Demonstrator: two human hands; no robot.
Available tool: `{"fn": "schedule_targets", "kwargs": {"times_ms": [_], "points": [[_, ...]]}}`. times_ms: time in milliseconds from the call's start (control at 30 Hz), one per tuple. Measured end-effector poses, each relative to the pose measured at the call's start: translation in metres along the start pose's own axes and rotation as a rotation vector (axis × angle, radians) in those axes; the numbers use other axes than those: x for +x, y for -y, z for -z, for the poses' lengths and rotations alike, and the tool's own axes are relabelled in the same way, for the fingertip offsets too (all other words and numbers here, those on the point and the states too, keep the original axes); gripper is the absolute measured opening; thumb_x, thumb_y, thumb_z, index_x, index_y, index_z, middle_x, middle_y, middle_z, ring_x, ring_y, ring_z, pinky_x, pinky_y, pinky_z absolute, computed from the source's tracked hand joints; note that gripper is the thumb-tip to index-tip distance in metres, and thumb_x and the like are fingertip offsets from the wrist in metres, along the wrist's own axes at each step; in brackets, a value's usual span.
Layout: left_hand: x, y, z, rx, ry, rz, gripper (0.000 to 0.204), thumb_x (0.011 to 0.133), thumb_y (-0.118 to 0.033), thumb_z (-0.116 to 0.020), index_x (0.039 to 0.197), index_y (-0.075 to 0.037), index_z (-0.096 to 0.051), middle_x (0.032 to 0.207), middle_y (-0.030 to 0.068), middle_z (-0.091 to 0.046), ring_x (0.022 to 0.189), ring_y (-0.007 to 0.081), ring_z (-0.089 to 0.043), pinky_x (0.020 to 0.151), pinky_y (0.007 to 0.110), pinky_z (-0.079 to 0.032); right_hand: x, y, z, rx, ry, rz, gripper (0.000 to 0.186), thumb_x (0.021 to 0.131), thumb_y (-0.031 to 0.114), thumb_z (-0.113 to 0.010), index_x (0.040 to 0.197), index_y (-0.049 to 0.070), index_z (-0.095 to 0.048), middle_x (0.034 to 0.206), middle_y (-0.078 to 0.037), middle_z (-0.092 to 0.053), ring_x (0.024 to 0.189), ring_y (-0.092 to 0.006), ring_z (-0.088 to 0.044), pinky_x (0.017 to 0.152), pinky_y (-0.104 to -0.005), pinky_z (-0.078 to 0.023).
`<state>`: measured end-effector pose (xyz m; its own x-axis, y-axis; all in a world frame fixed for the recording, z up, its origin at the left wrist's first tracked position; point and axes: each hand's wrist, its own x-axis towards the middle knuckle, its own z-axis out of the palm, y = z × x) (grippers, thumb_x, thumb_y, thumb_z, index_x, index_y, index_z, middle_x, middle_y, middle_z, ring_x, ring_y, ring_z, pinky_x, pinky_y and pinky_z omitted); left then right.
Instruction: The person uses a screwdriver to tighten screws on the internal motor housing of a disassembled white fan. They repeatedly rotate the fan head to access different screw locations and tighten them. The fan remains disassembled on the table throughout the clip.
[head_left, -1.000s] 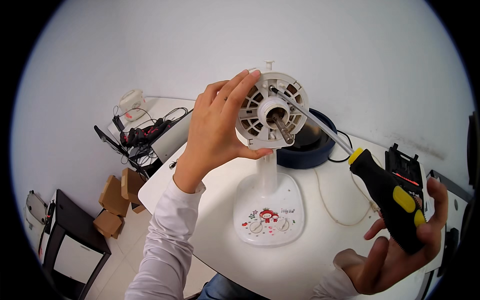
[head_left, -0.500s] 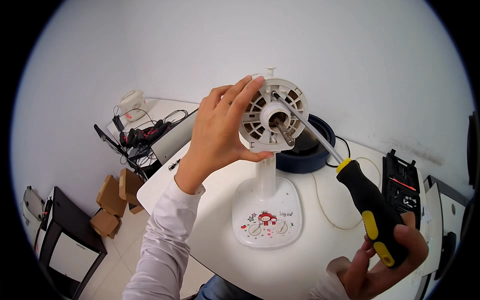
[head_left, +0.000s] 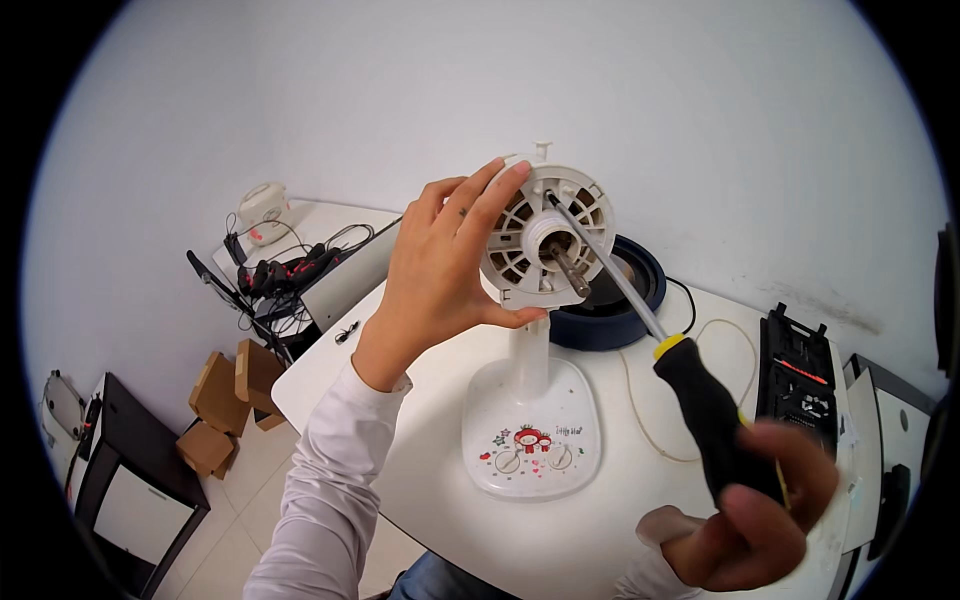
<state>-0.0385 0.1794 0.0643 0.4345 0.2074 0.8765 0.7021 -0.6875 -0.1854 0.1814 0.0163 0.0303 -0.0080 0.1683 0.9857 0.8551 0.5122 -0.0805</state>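
Two hands work on the white fan motor housing (head_left: 545, 240), standing on its base mid-table: left hand (head_left: 440, 270) fingers clasp its side, right hand (head_left: 745, 520) grips the screwdriver (head_left: 690, 390), tip at the upper rim. Blades and grille are already off; housing remains assembled. Beyond lies a dark blue round part (head_left: 615, 300).

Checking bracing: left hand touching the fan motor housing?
Touching. The head view shows the left hand wrapped on the round white fan motor housing, fingers over its top rim and thumb under its lower edge.
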Motion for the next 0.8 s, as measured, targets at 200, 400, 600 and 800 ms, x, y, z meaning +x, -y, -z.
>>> {"fn": "schedule_targets", "kwargs": {"times_ms": [200, 400, 600, 800], "points": [[-0.002, 0.001, 0.0, 0.005, 0.01, 0.006, 0.108, 0.037, -0.036, -0.087, 0.13, -0.007, -0.04, 0.118, 0.0093, -0.054, 0.101, 0.03, -0.051, 0.085, 0.04, -0.044, 0.004, -0.004, 0.008, 0.285, 0.134, 0.016, 0.022, 0.084, 0.022, -0.057, 0.101, 0.012, -0.047, 0.102, -0.019, -0.052, 0.096, -0.0261, -0.052, 0.073, -0.0309, -0.049], [0.0, -0.002, 0.0, -0.002, 0.016, 0.021, 0.108, 0.037, -0.036, -0.087, 0.13, -0.008, -0.04, 0.12, 0.0089, -0.053, 0.102, 0.0299, -0.05, 0.086, 0.04, -0.043, -0.002, -0.002, 0.02, 0.153, 0.136, -0.154, 0.031, 0.085, 0.029, -0.059, 0.105, 0.01, -0.046, 0.102, -0.018, -0.051, 0.096, -0.0242, -0.052, 0.074, -0.0272, -0.049], [-0.002, -0.001, 0.0, -0.007, 0.029, 0.043, 0.108, 0.037, -0.033, -0.087, 0.131, -0.009, -0.039, 0.12, 0.0089, -0.053, 0.103, 0.0299, -0.049, 0.087, 0.04, -0.043, -0.021, -0.012, -0.005, -0.056, -0.116, -0.358, 0.051, 0.091, 0.051, -0.038, 0.115, 0.007, -0.047, 0.103, -0.011, -0.051, 0.079, -0.0167, -0.054, 0.053, -0.0192, -0.038], [0.0, -0.002, 0.001, -0.022, 0.022, 0.038, 0.108, 0.037, -0.032, -0.087, 0.131, -0.009, -0.039, 0.12, 0.0089, -0.052, 0.104, 0.0303, -0.049, 0.087, 0.04, -0.043, -0.017, -0.004, 0.023, 0.088, 0.206, -0.384, 0.048, 0.071, 0.015, -0.058, 0.114, 0.008, -0.038, 0.105, -0.016, -0.046, 0.078, -0.0181, -0.051, 0.06, -0.0244, -0.041]]}}
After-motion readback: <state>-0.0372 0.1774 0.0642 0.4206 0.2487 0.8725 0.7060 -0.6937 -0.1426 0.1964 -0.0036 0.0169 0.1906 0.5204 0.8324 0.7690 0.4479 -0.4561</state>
